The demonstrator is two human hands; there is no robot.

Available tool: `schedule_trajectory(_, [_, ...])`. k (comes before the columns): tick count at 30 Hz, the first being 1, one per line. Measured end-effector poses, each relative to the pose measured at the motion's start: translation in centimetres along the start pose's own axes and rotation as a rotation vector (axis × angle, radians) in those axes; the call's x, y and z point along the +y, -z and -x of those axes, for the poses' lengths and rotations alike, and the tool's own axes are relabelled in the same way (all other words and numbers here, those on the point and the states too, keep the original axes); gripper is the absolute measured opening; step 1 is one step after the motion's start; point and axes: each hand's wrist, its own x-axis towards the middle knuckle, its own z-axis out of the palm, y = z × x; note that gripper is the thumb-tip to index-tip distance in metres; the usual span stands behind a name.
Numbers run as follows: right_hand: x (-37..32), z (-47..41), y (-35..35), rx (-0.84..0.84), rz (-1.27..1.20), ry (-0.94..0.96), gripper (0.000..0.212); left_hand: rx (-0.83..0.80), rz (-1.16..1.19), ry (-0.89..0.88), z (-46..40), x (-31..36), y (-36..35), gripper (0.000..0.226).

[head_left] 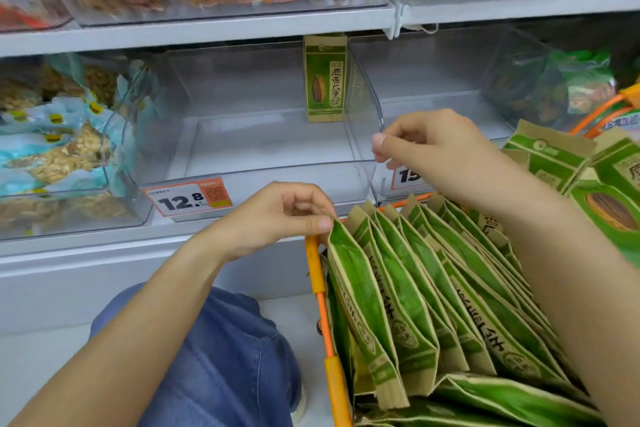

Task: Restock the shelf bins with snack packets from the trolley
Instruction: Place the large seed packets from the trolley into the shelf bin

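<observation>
Head view: grey shop shelving fills the frame, pale floor below. The clear bin in the middle holds one green seed packet, upright at the back, with a 12.8 price tag on its front. In the orange trolley, a row of green packets stands on edge. Left hand pinches the top corner of the front one. Right hand hovers above the row, fingers curled, holding nothing visible.

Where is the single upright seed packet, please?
The upright seed packet stands in the clear middle bin, against its right wall, above the 12.8 price tag.
</observation>
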Motion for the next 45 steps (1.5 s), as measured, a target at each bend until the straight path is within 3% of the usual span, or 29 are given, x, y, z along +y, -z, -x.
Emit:
schedule_trajectory(2, [-0.6,0.6,0.1,-0.062,-0.186,0.006,0.029,0.105,0.025,-0.069,-0.2,0.6,-0.6,0.006])
schedule_trajectory(7, [-1.8,1.9,-0.5,-0.365,-0.156,0.041,0.069,0.465,0.195,-0.224,-1.3,4.6,-0.6,0.011])
schedule_trajectory(11, [-1.9,1.5,-0.7,-0.409,-0.314,0.021,0.05,0.594,0.138,-0.179,-2.0,5.8,0.5,0.011])
schedule_trajectory(14, [-1.9,1.1,-0.9,-0.357,-0.441,-0.032,0.034,0.587,0.272,-0.078,-2.2,5.5,1.3,0.027])
schedule_trajectory(17, [-1.7,-0.1,-1.1,-0.26,-0.549,-0.083,0.027,0.368,0.413,0.084,-1.6,4.9,1.6,0.058])
schedule_trajectory(19, [-1.7,-1.4,-1.1,-0.23,-0.509,-0.128,0.031,0.316,0.347,0.119,-1.6,4.3,1.3,0.045])
schedule_trajectory(22, [-1.7,-3.7,-1.1,-0.098,-0.449,-0.235,0.045,0.448,0.437,0.16,-2.4,3.7,1.8,0.021])
schedule_trajectory(25, [-0.5,-6.2,-1.1,0.125,-0.238,-0.208,0.051,0.569,0.538,0.213,-4.2,3.0,3.9,0.017])
schedule_trajectory(29, [1.7,-8.1,-2.8,0.042,0.174,-0.279,0.068,0.672,0.396,0.216,-8.6,1.7,7.1,0.012])
schedule_trajectory(31, [2.9,-8.2,-4.2,-0.016,0.353,-0.278,0.057,0.691,0.307,0.246,-11.4,1.3,8.4,0.014])
schedule_trajectory(34, [4.2,-7.9,-5.5,0.064,0.467,-0.228,0.044,0.708,0.19,0.265,-15.5,0.3,9.8,0.018])
schedule_trajectory(38, [4.9,-8.0,-5.9,0.119,0.505,-0.163,0.039,0.769,0.148,0.244,-20.2,-1.5,10.2,0.004])
schedule_trajectory(41, [5.1,-8.2,-6.0,0.134,0.516,-0.156,0.036,0.869,0.059,0.19,-22.5,-2.4,10.2,0.023])
schedule_trajectory(45, [5.5,-8.3,-6.1,0.129,0.523,-0.165,0.035,0.926,0.007,0.152,-23.9,-3.1,9.8,0.011])
